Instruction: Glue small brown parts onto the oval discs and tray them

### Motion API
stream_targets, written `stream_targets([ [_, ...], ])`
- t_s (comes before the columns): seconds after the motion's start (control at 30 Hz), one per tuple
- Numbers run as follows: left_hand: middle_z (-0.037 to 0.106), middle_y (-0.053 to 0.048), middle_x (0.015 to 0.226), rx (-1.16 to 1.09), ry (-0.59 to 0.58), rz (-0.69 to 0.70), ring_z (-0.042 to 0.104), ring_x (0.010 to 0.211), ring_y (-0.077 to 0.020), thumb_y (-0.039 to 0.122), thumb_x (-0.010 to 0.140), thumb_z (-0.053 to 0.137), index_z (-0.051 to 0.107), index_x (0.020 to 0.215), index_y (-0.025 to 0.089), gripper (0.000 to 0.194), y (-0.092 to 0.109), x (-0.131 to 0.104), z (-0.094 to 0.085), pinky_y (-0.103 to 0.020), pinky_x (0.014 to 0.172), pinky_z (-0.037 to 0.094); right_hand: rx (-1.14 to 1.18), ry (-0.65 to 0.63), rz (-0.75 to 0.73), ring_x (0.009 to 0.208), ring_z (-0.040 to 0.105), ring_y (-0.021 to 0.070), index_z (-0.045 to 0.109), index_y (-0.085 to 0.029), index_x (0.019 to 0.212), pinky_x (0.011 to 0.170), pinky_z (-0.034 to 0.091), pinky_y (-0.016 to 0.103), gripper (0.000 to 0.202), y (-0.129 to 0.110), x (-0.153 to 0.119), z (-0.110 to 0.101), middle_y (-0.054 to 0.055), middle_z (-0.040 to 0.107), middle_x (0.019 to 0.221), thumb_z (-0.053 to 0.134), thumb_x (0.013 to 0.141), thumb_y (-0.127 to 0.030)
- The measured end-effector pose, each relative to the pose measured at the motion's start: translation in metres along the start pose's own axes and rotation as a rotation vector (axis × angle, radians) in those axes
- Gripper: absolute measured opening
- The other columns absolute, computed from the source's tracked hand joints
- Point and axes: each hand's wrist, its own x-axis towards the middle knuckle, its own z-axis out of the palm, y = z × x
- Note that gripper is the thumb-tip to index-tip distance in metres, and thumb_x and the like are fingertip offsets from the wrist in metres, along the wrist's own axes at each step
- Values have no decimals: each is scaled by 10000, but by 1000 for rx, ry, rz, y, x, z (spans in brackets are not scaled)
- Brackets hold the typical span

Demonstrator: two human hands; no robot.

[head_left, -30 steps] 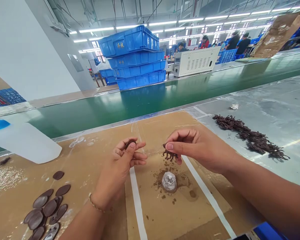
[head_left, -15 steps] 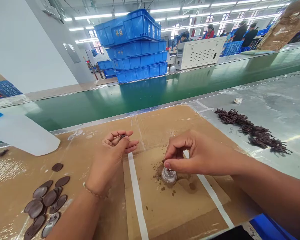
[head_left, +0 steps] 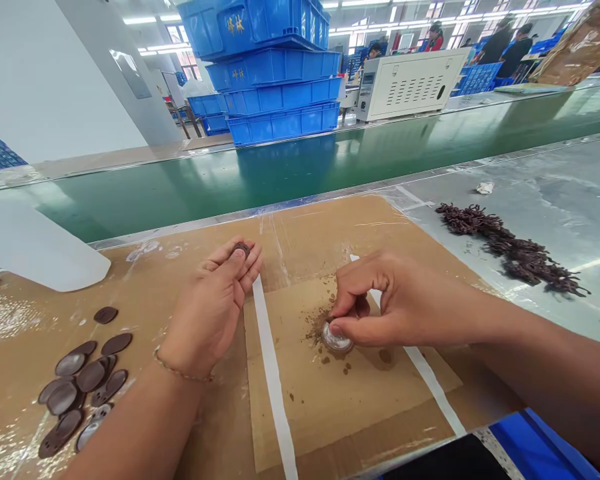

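My left hand, palm up, pinches a small dark brown piece with a few holes between thumb and fingers. Over a small clear round dish bends my right hand, its thumb and fingertips pressed together at the rim. What those fingertips hold, if anything, is hidden. The dish sits on a cardboard sheet edged by white strips, with brown drops splashed around it. Nearer my left forearm lies a loose pile of flat oval dark brown pieces, with a single brown piece just beyond.
Dark brown stringy bundles lie on the grey table at right. A white container lies at left. Beyond the green conveyor belt stand stacked blue crates and a beige machine. People are farther back.
My left hand has rolled and its fingers have drawn together, showing more of the brown piece. My right fingertips have gone lower at the dish. The camera view has tilted down slightly.
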Motion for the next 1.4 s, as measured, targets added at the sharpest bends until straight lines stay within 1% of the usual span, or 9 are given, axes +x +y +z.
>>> stream_targets([
  [0.13, 629, -66, 1144, 24, -13, 78, 609, 1114, -171, 126, 786, 679, 636, 1023, 133, 241, -3, 0, 1, -256, 991, 508, -2, -9, 6, 584, 607, 101, 677, -192, 680, 579, 451, 229, 110, -1, 1, 0, -21, 681, 658, 650, 760, -263],
  [0.3, 623, -43, 1104, 110, -42, 79, 629, 895, -123, 191, 698, 776, 638, 1014, 139, 349, -2, -3, 1, -225, 827, 549, -7, -12, 7, 596, 616, 111, 685, -192, 684, 590, 458, 238, 99, 0, 0, 0, -18, 683, 662, 655, 754, -255],
  [0.4, 618, -44, 1138, 125, -58, 97, 592, 862, -98, 198, 671, 793, 646, 1033, 150, 394, -1, -5, 0, -217, 807, 527, 7, -7, 4, 594, 615, 113, 689, -193, 687, 585, 459, 238, 79, -1, 0, 0, -15, 687, 665, 653, 746, -232],
  [0.57, 624, -18, 1065, 115, -76, 103, 591, 933, -114, 195, 638, 811, 655, 1036, 189, 427, -4, -5, -1, -238, 862, 481, 77, 90, 29, 565, 576, 114, 663, -189, 634, 536, 438, 231, 107, -4, 0, -3, -12, 651, 600, 678, 723, -245],
  [0.67, 644, -4, 986, 107, -139, 107, 624, 912, -115, 197, 659, 804, 659, 1027, 207, 396, -6, -9, 2, -223, 854, 498, 278, 166, 84, 572, 556, 102, 665, -183, 664, 516, 420, 215, 116, -1, 2, -5, -13, 645, 629, 719, 714, -274],
  [0.87, 701, 3, 993, 77, -318, -34, 680, 897, -136, 220, 676, 808, 655, 1056, 262, 412, -9, -31, 11, -214, 832, 546, 692, 249, 67, 558, 544, 77, 666, -174, 756, 557, 436, 221, 150, 7, 8, -7, -31, 627, 665, 739, 752, -304],
  [1.0, 747, -5, 914, 26, -425, -142, 684, 864, -103, 209, 680, 808, 677, 1035, 267, 383, -14, -39, 15, -171, 813, 538, 806, 247, 58, 584, 584, 82, 655, -151, 783, 596, 475, 227, 233, 5, 9, -6, -15, 649, 696, 731, 777, -371],
  [1.1, 754, -16, 929, -20, -486, -166, 693, 866, -118, 169, 677, 805, 682, 1022, 258, 376, -17, -42, 17, -190, 804, 546, 847, 229, 25, 623, 621, 89, 651, -142, 789, 615, 504, 216, 229, 3, 9, -4, -5, 673, 695, 729, 786, -358],
  [1.4, 755, -35, 928, -31, -441, -192, 695, 883, -148, 195, 626, 843, 693, 1002, 221, 405, -16, -47, 20, -214, 799, 547, 853, 178, -89, 707, 665, 95, 648, -155, 837, 696, 546, 215, 142, 3, 8, 0, 0, 706, 747, 696, 827, -289],
])
